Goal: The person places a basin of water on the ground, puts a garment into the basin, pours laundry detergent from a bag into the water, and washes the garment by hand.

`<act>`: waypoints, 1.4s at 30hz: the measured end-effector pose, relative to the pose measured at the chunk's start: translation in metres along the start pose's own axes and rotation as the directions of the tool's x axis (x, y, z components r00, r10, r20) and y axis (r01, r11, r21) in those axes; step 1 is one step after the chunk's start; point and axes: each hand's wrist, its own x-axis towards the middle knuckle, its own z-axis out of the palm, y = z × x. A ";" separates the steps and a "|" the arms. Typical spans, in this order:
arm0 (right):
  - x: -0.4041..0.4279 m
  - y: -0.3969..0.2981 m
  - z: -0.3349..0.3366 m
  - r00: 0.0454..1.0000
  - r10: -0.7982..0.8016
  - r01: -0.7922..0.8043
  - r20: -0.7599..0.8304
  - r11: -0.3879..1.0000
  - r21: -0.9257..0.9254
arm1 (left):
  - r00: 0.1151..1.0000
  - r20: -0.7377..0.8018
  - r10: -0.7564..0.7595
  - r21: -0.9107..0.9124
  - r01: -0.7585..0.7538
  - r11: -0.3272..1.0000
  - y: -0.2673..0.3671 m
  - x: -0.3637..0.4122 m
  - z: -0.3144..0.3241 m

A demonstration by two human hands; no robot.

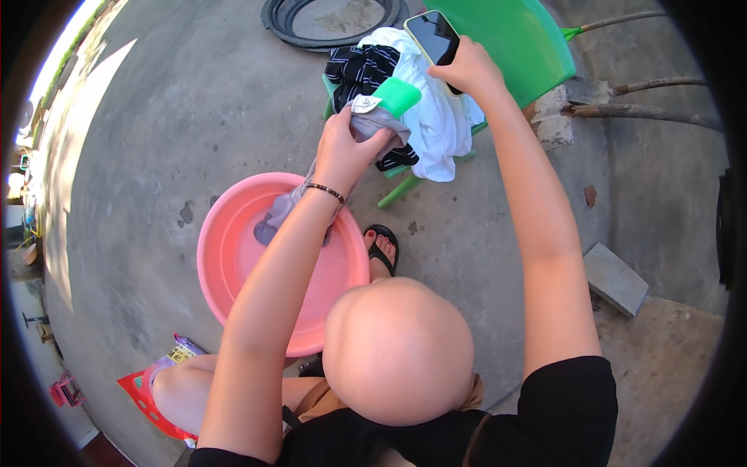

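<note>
My left hand (344, 146) grips a bunched grey garment (379, 131) with a white tag (366, 104). The garment's lower part hangs down into a pink plastic basin (213, 262) on the ground. Just beyond the fingers is a green block (398, 97), perhaps soap; whether the hand touches it cannot be told. A smartphone (433, 36) with a pale yellow-green edge is in my right hand (471, 67), its dark screen facing me. Beneath both hands, white clothes (437, 137) and a black striped garment (363, 65) are heaped on a green plastic chair (508, 46).
Rubber tyres (280, 34) lie on the concrete beyond the chair. At the right are a grey slab (617, 279) and wooden poles (642, 111) set near a broken block (553, 119). A red printed bag (154, 408) lies by my left leg. My sandalled foot (382, 248) stands beside the basin.
</note>
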 end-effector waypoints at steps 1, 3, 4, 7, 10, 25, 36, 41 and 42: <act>0.001 -0.001 0.007 1.000 0.002 -0.002 0.001 1.000 0.004 | 0.998 0.021 -0.063 0.021 0.063 0.998 0.003 0.004 0.005; 0.002 -0.003 0.019 0.999 0.046 -0.045 0.000 0.993 -0.111 | 0.989 -0.092 0.113 0.110 -0.103 0.989 -0.007 0.010 0.021; 0.001 -0.004 0.016 0.987 0.069 -0.052 0.143 0.992 -0.117 | 0.973 -0.140 0.184 0.210 -0.153 0.966 -0.011 0.012 0.026; -0.001 0.020 0.048 0.995 0.095 -0.095 0.036 0.995 0.018 | 0.989 -0.084 0.122 0.248 -0.097 0.964 -0.005 0.012 0.038; -0.018 0.023 0.046 0.999 0.021 -0.019 -0.037 0.998 0.062 | 0.999 -0.036 -0.028 0.343 0.039 0.939 0.007 0.010 0.031; -0.114 -0.013 0.036 0.903 -0.215 0.363 -0.373 0.845 0.392 | 0.991 -0.087 0.097 -0.378 -0.123 0.918 -0.037 -0.015 0.029; -0.153 -0.041 0.059 0.908 -0.207 0.343 -0.366 0.867 0.362 | 0.982 0.067 -0.176 -0.583 0.181 0.792 -0.029 -0.014 0.037; -0.159 -0.040 0.072 0.900 -0.224 0.350 -0.374 0.882 0.314 | 0.936 0.237 -0.259 -0.798 0.340 0.498 -0.033 -0.010 0.036; -0.159 -0.040 0.074 0.897 -0.210 0.339 -0.390 0.893 0.298 | 0.934 0.250 -0.254 -0.825 0.343 0.449 -0.032 -0.010 0.036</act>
